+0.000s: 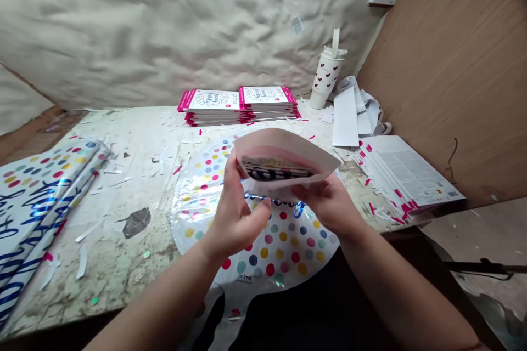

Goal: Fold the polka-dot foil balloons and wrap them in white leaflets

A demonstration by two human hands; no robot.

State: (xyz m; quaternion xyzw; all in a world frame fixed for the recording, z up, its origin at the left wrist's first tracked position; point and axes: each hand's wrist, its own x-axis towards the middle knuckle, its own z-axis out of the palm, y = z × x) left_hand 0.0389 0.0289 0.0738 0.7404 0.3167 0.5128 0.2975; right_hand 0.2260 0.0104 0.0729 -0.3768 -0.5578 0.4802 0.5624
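The left hand (234, 214) and right hand (325, 203) had their fingers clamped on a paper sleeve (288, 148), holding it up and bent open so the folded foil (274, 169) inside showed, above a dotted foil balloon (284, 255) on the worktop (123, 175).

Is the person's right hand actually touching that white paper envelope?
Touching: the head view shows the right hand gripping the lower edge of the white paper envelope.

Person's own body, head-camera view: bare left hand (234, 222) and right hand (329, 203), continuing into unsleeved left forearm (164, 307) and right forearm (407, 290); dark region (296, 312) between them, possibly clothing, unresolved.
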